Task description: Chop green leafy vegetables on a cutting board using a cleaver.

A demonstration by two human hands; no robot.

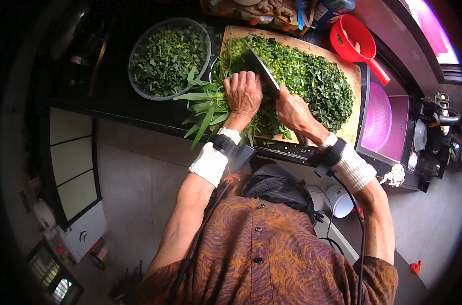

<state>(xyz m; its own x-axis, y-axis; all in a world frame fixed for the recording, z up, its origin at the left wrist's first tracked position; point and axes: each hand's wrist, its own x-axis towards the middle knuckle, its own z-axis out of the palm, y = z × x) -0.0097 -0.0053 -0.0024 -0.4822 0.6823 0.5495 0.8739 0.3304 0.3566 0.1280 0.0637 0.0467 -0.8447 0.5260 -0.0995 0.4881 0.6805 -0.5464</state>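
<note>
My right hand (296,114) grips the handle of a broad kitchen knife (262,68), whose blade slants up and left over the greens. Beside the blade, my left hand (244,93) presses down on a bunch of long-leaved greens (210,103), its fingers bent over the stems. The leaves stick out to the left past the board's edge. A wide heap of chopped greens (311,76) covers much of the wooden cutting board (352,129). Left of the board stands a clear plastic bowl (132,72) filled with chopped greens.
A red plastic dipper (353,38) lies beyond the board's upper right corner. To the right is a sink (400,126) with a pink plastic basket (377,116). Ginger (276,7) and a blue spoon (300,17) lie on a wooden tray behind. Cables run along both forearms.
</note>
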